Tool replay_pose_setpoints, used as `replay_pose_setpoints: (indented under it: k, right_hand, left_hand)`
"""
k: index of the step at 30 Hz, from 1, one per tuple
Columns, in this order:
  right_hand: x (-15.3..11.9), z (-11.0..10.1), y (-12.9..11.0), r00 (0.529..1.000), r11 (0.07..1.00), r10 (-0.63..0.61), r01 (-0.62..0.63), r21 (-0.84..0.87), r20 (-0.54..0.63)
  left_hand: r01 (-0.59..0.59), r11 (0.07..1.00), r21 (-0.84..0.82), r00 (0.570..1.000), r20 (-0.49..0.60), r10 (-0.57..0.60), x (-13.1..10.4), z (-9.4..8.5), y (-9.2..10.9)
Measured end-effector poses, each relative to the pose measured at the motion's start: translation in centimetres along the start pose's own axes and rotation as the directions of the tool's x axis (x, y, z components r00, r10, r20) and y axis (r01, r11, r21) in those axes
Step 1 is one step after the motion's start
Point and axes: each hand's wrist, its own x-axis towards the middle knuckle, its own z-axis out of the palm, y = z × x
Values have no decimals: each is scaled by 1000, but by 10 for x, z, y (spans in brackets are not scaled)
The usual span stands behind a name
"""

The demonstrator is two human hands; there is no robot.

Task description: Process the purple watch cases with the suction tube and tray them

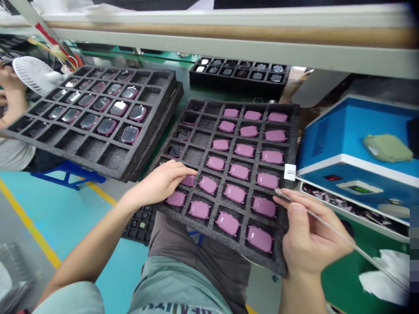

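A dark foam tray (293, 144) lies in front of me, with purple cases (228, 223) in many of its compartments. My left hand (168, 181) reaches over the tray's left part, its fingers closed on a purple case (189, 180) in a compartment. In my right hand (307, 222), at the tray's right edge, a thin white cable (343, 240) is pinched, its metal tip near a purple case. Along the tray's left column, a few dark-screened pieces (174, 151) sit face up.
Left, stacked foam trays (127, 163) hold screened watch pieces. Behind is another black tray (235, 83). A blue machine (330, 135) with a green case (388, 147) on it stands right. A white fan (32, 74) and another person's arm (15, 102) are far left. A shelf edge crosses above.
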Motion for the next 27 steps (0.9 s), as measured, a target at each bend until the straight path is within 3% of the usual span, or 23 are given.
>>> replay_pose_setpoints:
  k: [3,6,8,12,16,19,21,23,25,27]
  right_hand:
    - [-1,0,1,1000,1000,12,-12,-3,0]
    - [-2,0,0,1000,1000,21,-21,-12,1]
    - [-2,-1,-1,1000,1000,21,-21,-10,6]
    - [-2,-2,-2,1000,1000,19,-19,-1,21]
    - [-1,-4,0,999,1000,13,-12,-13,36]
    - [0,-3,2,999,1000,1,0,-8,53]
    - [1,-3,3,999,1000,-10,10,5,39]
    - [2,-2,4,1000,1000,-20,20,5,-2]
    - [3,-2,6,999,1000,-29,29,-6,-19]
    - [4,-2,9,999,999,-43,44,-26,9]
  left_hand:
    - [49,995,87,993,-108,-39,-8,5,2]
    - [189,944,271,962,-246,-122,-23,1,0]
    - [253,877,410,961,-213,-177,-29,-2,-1]
    - [242,808,537,969,-87,-232,-25,-8,-1]
    - [278,801,530,959,-116,-257,-18,-17,0]
    - [340,857,387,923,-312,-225,-8,-14,11]
    - [258,956,141,902,-390,-186,9,0,27]
    - [98,975,-198,929,-334,-161,33,22,48]
    - [9,873,-487,973,-199,-121,60,46,69]
    - [15,752,-659,992,-86,-95,81,66,86]
